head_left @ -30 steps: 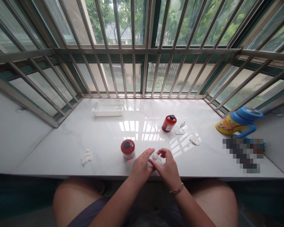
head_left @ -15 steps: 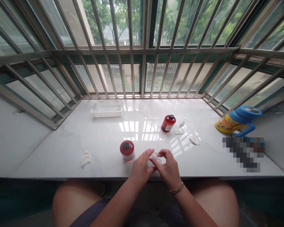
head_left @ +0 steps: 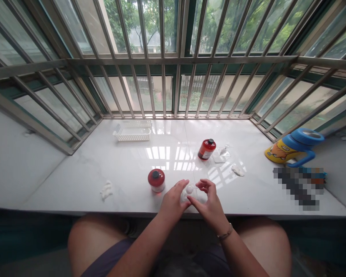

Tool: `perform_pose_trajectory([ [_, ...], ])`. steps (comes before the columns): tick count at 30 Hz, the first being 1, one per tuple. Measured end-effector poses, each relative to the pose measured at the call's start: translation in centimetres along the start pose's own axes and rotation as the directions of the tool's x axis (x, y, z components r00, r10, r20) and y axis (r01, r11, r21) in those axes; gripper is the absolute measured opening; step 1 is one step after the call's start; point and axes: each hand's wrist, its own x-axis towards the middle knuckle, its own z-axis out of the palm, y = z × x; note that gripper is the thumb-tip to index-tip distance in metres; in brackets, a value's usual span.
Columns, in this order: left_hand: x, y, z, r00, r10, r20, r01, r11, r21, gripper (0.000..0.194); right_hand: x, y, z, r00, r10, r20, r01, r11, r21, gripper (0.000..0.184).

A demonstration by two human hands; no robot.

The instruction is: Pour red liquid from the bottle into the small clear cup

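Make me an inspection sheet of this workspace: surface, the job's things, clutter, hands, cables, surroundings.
Surface: glossy white counter, bright reflections.
Job's things: small clear item with rounded top, between the hands.
Clutter: nearer red bottle, farther red bottle, white basket, left white scrap, right white scrap, blue-and-yellow flask; pixelated patch beside it, unreadable.
Hands: left hand cupped around the clear item, contact unclear; right hand beside it, fingers and thumb parted.
Cables: nothing seen.
Surroundings: windows behind metal bars, trees outside.
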Motion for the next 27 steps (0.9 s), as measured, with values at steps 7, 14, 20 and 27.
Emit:
perform_pose_trajectory([
  [7, 0.1, 0.2, -0.1, 1.0, -0.009, 0.007, 0.009, 1.0, 0.003, 0.075, -0.7, -0.6, 0.0, 0.992, 0.095, 0.086, -0.106, 0.986, 0.127, 0.079],
  [14, 0.1, 0.3, -0.1, 1.0, -0.017, -0.002, 0.017, 1.0, 0.0, 0.077, -1.2, -0.8, 0.0, 0.996, 0.076, 0.051, -0.081, 0.989, 0.126, 0.083],
  [20, 0.1, 0.0, 0.0, 0.999, -0.041, -0.014, 0.04, 0.995, -0.092, 0.077, -1.4, -0.7, 0.0, 0.995, 0.054, 0.079, -0.064, 0.99, 0.127, 0.085],
  [27, 0.1, -0.6, 0.2, 0.997, -0.072, -0.015, 0.067, 0.976, -0.205, 0.075, -1.7, -0.4, 0.1, 0.995, 0.024, 0.094, -0.033, 0.994, 0.104, 0.08],
])
